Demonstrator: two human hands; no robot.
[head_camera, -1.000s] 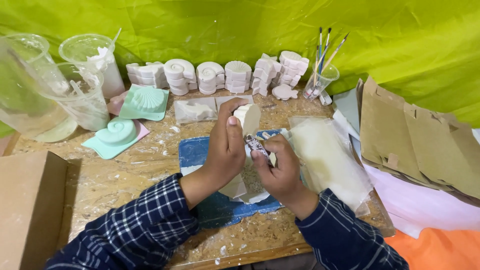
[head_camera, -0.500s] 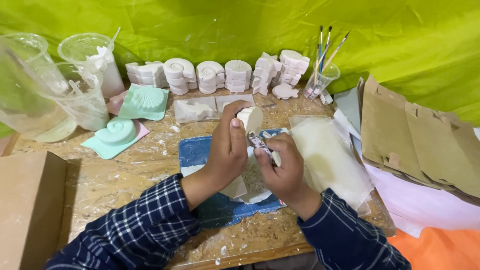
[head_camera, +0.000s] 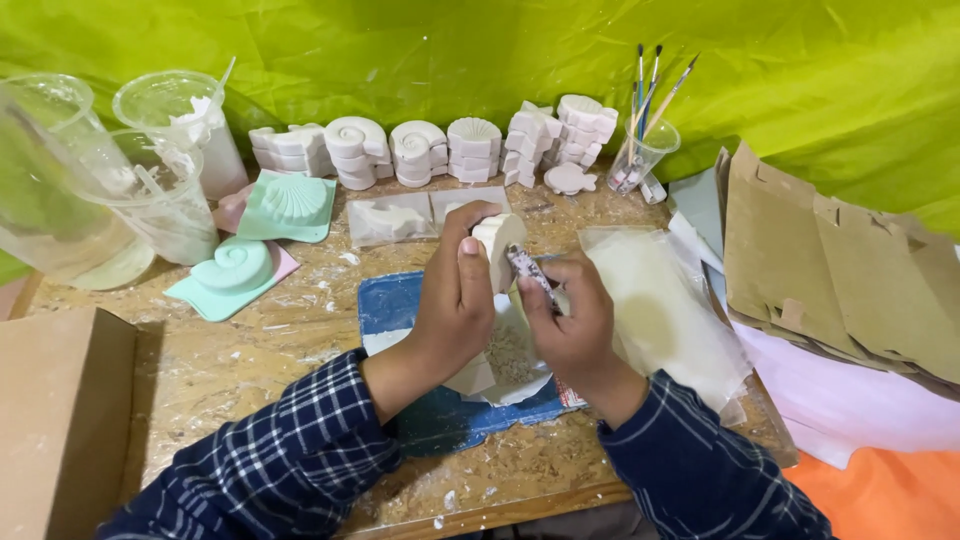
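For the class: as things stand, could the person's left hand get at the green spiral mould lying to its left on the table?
Probably not at once: the left hand is closed around a white plaster cast. The table between it and the green spiral mould looks free, so once it put the cast down, likely yes.

Single view: head-worn camera, angled steeply down and forward over the bench (head_camera: 250, 350), close to the hands (head_camera: 455, 300), facing the green backdrop (head_camera: 480, 50).

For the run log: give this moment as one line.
left hand: grips white plaster cast | right hand: holds small tool against cast | under hands: blue mat | behind: green shell moulds
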